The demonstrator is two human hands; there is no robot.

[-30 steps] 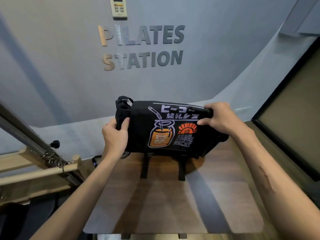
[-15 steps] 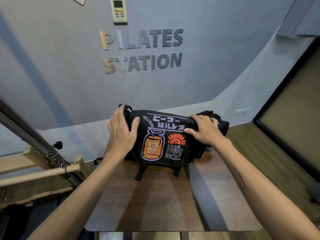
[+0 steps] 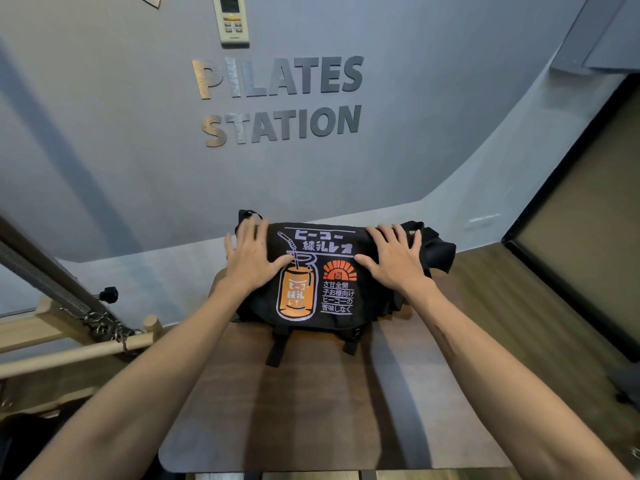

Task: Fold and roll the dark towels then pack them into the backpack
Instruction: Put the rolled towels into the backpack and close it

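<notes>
The left hand lies flat on the left end of the black backpack, fingers straight and spread, thumb pointing in toward the printed orange drink can; it grips nothing. The right hand rests the same way on the right end, fingers splayed and straight, thumb reaching toward the orange sun emblem, palm down on the fabric. Both bare forearms run in from the bottom corners and are cut off by the frame's lower edge.

The backpack sits at the far end of the dark wooden table, its flap face up with white characters, the can with a straw and lines of small text. Two black straps hang out from under its near edge onto the table. Its far-left corner shows a dark bunched part behind the left fingertips, and dark folded fabric bulges out past the right hand; whether that is a towel or part of the bag cannot be told. The inside of the backpack is hidden under the flap.

Behind stands a grey wall with raised letters reading PILATES STATION and a white remote control mounted above, its top cut off. At left, wooden bars with a spring and chain enter partly.
</notes>
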